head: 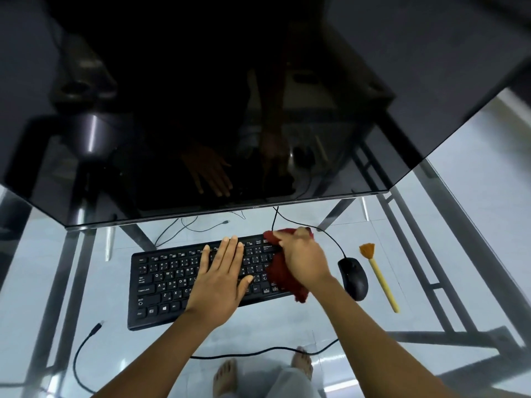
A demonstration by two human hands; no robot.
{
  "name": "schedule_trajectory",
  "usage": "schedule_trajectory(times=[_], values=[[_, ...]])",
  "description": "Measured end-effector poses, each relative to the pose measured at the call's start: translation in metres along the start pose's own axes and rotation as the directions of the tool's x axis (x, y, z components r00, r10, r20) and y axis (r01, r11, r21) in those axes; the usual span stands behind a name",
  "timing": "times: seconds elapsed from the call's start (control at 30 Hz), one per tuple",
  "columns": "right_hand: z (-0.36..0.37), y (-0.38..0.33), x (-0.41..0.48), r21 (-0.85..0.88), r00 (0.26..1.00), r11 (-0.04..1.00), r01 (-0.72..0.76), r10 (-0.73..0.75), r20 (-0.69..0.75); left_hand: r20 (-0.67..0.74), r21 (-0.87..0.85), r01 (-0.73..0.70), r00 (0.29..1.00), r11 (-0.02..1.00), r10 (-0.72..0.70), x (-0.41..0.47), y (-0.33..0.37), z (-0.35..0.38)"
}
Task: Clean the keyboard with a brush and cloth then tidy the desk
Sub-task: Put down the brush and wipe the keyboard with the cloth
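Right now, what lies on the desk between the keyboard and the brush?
In the head view, only the black mouse lies between the keyboard and the brush, its cable running back past the cloth.

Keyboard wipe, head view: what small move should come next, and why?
Probably drag the red cloth leftward along the key rows. The right hand presses it on the keyboard's right end, while the left hand lies flat on the middle keys, so that hand would likely need to shift aside.

Left hand (219, 278) flat on black keyboard (161, 285); right hand (304, 259) pressing red cloth (283, 272) onto its right end. Mouse (354, 278) and brush (379, 278) right.
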State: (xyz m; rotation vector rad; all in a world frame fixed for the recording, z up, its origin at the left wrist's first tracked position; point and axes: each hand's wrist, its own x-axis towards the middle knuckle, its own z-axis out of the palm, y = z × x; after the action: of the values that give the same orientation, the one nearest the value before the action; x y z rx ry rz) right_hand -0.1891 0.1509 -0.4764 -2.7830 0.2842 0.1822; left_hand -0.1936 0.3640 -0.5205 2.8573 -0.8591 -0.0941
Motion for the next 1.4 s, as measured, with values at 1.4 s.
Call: schedule_trajectory(times=[1.4], values=[[-0.005,0.004,-0.006,-0.030,0.979,0.979,-0.201,0.200,-0.036,-0.020,-0.008,0.012,1.000,1.000,-0.012,0.000,-0.001,0.003]])
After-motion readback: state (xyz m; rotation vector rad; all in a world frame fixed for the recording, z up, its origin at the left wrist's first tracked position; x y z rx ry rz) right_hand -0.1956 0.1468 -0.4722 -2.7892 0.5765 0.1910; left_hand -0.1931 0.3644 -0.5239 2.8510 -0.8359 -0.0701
